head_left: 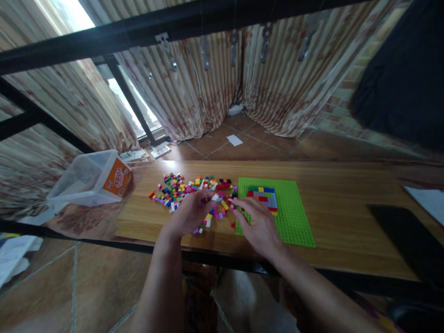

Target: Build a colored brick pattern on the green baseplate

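My left hand (192, 210) is over the loose pile of small toy bricks (176, 187), its thumb and fingertips closed around a whitish toy brick (215, 197). Several coloured bricks lie just under and beside those fingers. My right hand (260, 224) hovers at the left edge of the green baseplate (293, 217), fingers stretched toward the pile, with thumb and forefinger apart. It partly hides a block of joined bricks (272, 199) in red, blue, grey, green and yellow on the plate. A small red brick (233, 225) lies on the wood near my right thumb.
The wooden table (333, 199) has a dark flat panel (398, 231) and white paper (426, 201) at its right. A clear plastic bin (83, 180) with an orange label stands at the left. A black metal bar (138, 32) with hooks crosses above, before curtains.
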The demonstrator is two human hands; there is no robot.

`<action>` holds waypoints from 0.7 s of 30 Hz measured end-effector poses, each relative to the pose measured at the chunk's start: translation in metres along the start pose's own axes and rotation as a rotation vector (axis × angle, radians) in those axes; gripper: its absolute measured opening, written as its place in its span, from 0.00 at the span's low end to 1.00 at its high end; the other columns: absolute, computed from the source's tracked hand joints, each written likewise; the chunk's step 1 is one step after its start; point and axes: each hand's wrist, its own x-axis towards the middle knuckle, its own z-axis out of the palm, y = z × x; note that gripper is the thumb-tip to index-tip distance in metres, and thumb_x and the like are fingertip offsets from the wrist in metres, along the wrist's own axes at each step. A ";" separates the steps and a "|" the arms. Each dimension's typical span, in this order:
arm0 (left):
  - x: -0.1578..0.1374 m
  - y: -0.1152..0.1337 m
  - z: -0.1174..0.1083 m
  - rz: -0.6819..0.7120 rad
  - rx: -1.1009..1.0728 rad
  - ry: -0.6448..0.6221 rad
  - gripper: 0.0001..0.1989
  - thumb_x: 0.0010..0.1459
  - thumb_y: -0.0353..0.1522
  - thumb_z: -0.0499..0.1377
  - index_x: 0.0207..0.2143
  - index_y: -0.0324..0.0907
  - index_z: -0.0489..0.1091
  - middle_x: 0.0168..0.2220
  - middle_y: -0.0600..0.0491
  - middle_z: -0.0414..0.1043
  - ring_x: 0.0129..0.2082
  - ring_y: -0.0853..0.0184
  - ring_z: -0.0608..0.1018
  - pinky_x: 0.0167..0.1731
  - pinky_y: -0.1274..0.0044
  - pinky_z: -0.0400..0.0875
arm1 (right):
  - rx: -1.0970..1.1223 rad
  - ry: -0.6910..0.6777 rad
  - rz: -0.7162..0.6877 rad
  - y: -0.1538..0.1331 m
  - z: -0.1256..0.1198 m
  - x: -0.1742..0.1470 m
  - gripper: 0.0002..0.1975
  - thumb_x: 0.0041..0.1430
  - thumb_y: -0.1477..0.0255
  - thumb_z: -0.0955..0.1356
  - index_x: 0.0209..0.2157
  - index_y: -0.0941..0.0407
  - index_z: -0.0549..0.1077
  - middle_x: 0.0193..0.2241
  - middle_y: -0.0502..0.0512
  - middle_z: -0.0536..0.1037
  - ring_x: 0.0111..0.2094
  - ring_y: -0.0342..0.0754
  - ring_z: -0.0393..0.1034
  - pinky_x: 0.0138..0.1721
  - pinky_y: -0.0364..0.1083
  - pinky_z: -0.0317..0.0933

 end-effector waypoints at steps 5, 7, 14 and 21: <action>0.012 0.022 0.026 0.086 -0.213 -0.219 0.12 0.62 0.35 0.50 0.30 0.39 0.67 0.26 0.56 0.65 0.27 0.72 0.67 0.28 0.81 0.61 | 0.017 -0.006 -0.011 0.010 -0.029 0.001 0.15 0.63 0.70 0.64 0.52 0.51 0.70 0.43 0.56 0.77 0.46 0.51 0.70 0.48 0.53 0.64; 0.016 0.027 0.036 0.074 -0.280 -0.296 0.13 0.63 0.36 0.50 0.29 0.39 0.66 0.25 0.56 0.65 0.26 0.72 0.67 0.28 0.81 0.62 | 0.023 -0.058 -0.061 0.017 -0.038 -0.001 0.14 0.64 0.71 0.64 0.50 0.51 0.71 0.43 0.56 0.77 0.46 0.51 0.70 0.49 0.53 0.64; 0.027 0.044 0.066 0.019 -0.425 -0.407 0.16 0.62 0.39 0.51 0.26 0.39 0.66 0.21 0.58 0.63 0.22 0.74 0.68 0.24 0.82 0.62 | 0.066 -0.177 -0.064 0.037 -0.065 -0.009 0.09 0.63 0.69 0.64 0.39 0.52 0.76 0.34 0.53 0.77 0.38 0.47 0.70 0.42 0.48 0.63; 0.043 0.028 0.072 -0.022 -0.297 -0.129 0.15 0.60 0.37 0.53 0.25 0.38 0.69 0.20 0.58 0.63 0.22 0.73 0.68 0.22 0.81 0.60 | 0.078 -0.143 0.276 0.071 -0.092 -0.024 0.08 0.57 0.63 0.69 0.35 0.51 0.79 0.36 0.52 0.76 0.37 0.47 0.71 0.40 0.48 0.62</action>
